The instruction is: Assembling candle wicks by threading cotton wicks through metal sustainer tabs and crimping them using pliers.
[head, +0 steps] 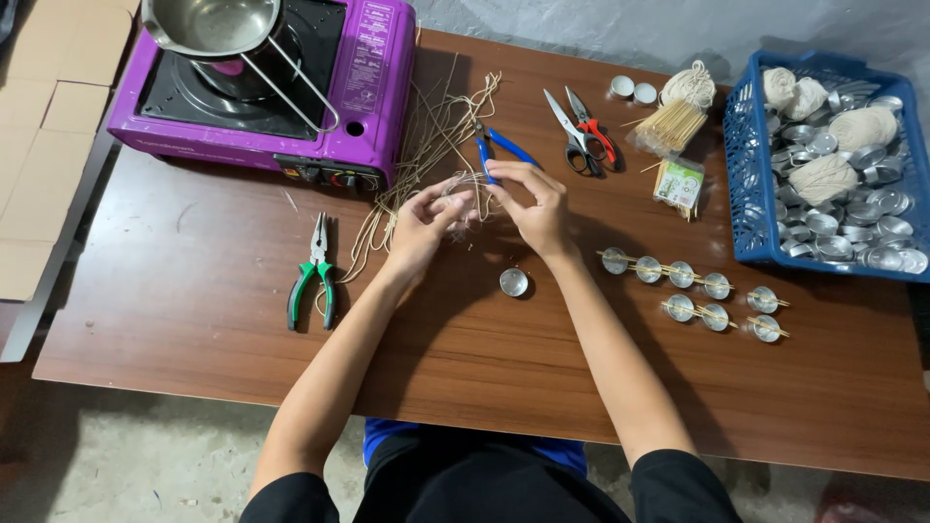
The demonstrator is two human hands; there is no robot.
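Metal cups (pixel 693 291) with sticks across them sit finished on my table (pixel 194 291). One empty cup (pixel 513 282) waits. My left hand (pixel 421 228) and right hand (pixel 533 208) pinch a thin wick strand (pixel 470 189).

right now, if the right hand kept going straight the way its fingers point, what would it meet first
Likely the left hand: the right hand points left across the table, fingertips almost touching it over the thin strands. Depth is unclear.

Single head-worn view, looking steeply down from above the person's own forearms, facing forward across the brown table (pixel 194 291), close range, purple stove (pixel 378 87) far left, blue basket (pixel 751 184) far right
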